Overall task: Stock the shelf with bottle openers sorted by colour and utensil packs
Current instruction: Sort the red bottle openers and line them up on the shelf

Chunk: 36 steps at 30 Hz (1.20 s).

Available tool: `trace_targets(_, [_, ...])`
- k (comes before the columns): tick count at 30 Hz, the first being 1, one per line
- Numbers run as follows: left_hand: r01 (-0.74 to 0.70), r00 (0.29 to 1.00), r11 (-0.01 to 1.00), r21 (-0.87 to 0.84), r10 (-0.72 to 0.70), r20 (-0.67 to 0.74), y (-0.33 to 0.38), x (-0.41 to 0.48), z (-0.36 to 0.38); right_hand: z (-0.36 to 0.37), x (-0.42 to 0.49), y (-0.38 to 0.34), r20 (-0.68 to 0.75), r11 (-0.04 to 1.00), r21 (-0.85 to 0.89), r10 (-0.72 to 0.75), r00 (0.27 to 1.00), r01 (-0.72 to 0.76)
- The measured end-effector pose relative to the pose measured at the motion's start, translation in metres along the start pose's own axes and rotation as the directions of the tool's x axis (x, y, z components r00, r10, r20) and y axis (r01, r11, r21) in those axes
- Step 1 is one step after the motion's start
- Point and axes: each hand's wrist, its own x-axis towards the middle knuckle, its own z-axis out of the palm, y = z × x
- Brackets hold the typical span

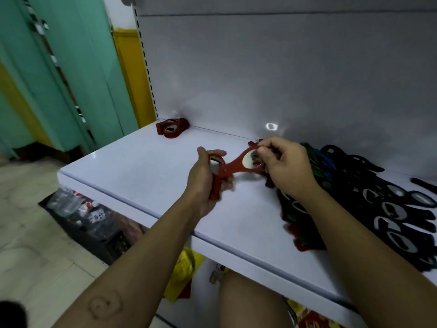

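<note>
My left hand (204,183) grips a red bottle opener (215,178) upright above the white shelf (146,166). My right hand (282,164) pinches the head of a second red bottle opener (238,165), whose handle reaches toward the left hand. A small stack of red openers (172,128) lies at the shelf's back left corner. To the right spreads a mixed pile of openers (305,209), with red, green and blue ones partly hidden under my right forearm, and several black openers (397,216) spread out at the far right.
The grey shelf back panel (283,67) rises behind. Below the shelf on the tiled floor stands a dark crate of clear packets (87,216). A yellow bag (186,268) lies under the shelf edge. Green and yellow wall panels (71,67) stand at the left.
</note>
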Motion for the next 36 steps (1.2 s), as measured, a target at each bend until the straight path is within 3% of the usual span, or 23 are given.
trace_targets(2, [-0.022,0.993,0.988,0.153,0.005,0.114,0.002,-0.008,0.003,0.002,-0.004,0.000,0.079,1.000,0.001,-0.030,0.996,0.030])
trace_targets(5, [0.016,0.964,0.952,0.306,-0.096,0.250,0.008,-0.019,0.003,0.002,-0.002,0.000,0.143,0.996,-0.062,-0.052,0.988,0.061])
trace_targets(10, [-0.008,0.958,0.913,0.409,-0.110,0.266,0.005,-0.009,0.000,0.015,-0.007,-0.001,0.043,0.960,-0.190,-0.199,0.979,0.204])
trace_targets(15, [-0.094,0.955,0.937,0.336,-0.011,0.298,0.002,-0.006,-0.001,0.022,-0.001,0.005,-0.073,0.942,-0.321,-0.127,0.989,0.097])
trace_targets(16, [-0.095,0.960,0.945,0.313,0.004,0.279,0.002,-0.004,-0.001,0.017,0.004,0.008,-0.044,0.903,-0.423,-0.109,0.993,0.081])
trace_targets(18, [-0.092,0.972,0.954,0.285,0.023,0.236,0.002,-0.002,0.000,0.011,0.012,0.019,0.101,0.728,-0.679,-0.034,0.994,0.094])
trace_targets(20, [-0.091,0.980,0.953,0.289,0.035,0.193,0.001,-0.002,0.001,0.012,0.015,0.027,0.232,0.592,-0.792,0.069,0.970,0.147])
trace_targets(25, [-0.075,0.985,0.960,0.268,0.030,0.169,0.001,-0.002,0.000,0.024,0.016,0.035,0.330,0.596,-0.792,0.241,0.913,0.129])
trace_targets(36, [0.064,0.993,0.991,0.121,-0.075,0.096,0.003,0.002,-0.002,0.028,0.010,0.025,0.359,0.489,-0.813,-0.007,0.933,0.316])
